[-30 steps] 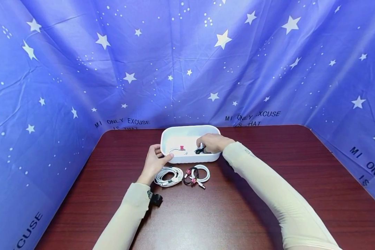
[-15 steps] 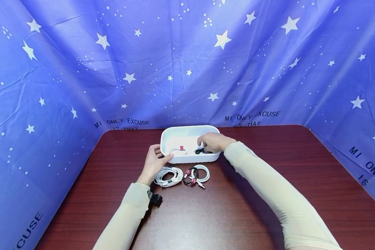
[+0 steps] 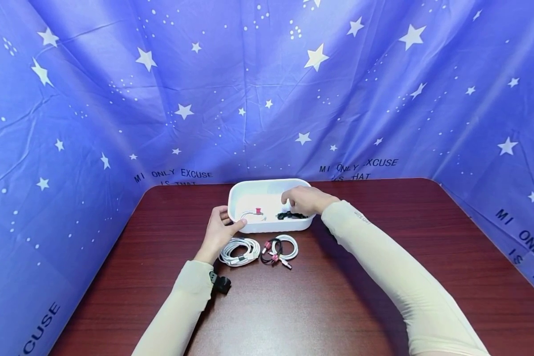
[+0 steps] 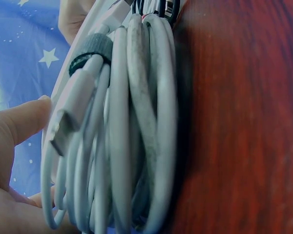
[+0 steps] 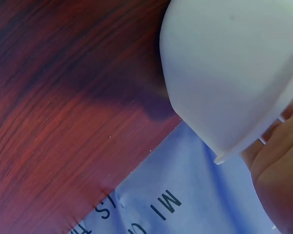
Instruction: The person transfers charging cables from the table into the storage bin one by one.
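Observation:
My left hand [image 3: 215,235] holds the near left corner of a white plastic box [image 3: 271,226], thumb at the rim and fingers along the outer side. Over the box's right end, my right hand [image 3: 309,200] reaches in past the rim with its fingers bent downward. Beneath it, on the box floor, lies a bundled black cable [image 3: 292,216]. A thin white cable with a red tie [image 3: 258,211] rests in the left part of the box. In the right wrist view the box wall [image 5: 224,63] hides the right fingertips.
In front of the box lies a thick coil of white cable [image 3: 224,253] with a dark strap [image 4: 96,46]. Beside it are a smaller white cable coil [image 3: 294,241] and a black cable loop [image 3: 263,257] with red ties. A star-patterned blue curtain [image 3: 267,74] surrounds the dark red table [image 3: 382,237].
My right hand has risen slightly to the upper right, uncovering more of the black cable, which stays on the box floor. My left hand keeps its place at the box corner.

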{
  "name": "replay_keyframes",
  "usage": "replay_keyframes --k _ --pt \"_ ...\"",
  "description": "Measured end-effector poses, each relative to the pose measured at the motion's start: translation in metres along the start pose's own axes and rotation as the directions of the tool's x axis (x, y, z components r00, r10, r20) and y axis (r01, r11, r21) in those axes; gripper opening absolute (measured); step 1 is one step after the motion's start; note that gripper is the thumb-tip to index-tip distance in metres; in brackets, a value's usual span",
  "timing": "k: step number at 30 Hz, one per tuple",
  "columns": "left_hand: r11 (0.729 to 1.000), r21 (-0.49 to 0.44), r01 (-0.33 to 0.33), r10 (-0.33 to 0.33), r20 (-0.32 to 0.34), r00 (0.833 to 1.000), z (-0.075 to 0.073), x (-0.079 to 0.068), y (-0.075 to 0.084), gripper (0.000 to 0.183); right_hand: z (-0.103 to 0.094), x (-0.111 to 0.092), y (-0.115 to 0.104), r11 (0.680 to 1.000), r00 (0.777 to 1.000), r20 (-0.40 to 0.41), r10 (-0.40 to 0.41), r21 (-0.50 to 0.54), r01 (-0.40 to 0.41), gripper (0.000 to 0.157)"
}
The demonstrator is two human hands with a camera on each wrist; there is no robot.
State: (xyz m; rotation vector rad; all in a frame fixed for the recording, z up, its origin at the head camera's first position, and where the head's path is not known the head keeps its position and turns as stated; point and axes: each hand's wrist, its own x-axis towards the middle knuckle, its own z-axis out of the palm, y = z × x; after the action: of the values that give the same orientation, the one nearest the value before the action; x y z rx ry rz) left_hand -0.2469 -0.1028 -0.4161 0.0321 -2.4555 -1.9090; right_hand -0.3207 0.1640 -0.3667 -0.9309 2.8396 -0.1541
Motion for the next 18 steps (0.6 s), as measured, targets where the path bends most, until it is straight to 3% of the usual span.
replay_keyframes --k 18 --pt "1.0 0.004 0.003 -0.003 -0.003 1.0 0.0 -0.001 0.0 0.067 -0.009 -0.013 -0.007 0.999 0.997 -0.064 -0.037 0.01 0.038 0.029"
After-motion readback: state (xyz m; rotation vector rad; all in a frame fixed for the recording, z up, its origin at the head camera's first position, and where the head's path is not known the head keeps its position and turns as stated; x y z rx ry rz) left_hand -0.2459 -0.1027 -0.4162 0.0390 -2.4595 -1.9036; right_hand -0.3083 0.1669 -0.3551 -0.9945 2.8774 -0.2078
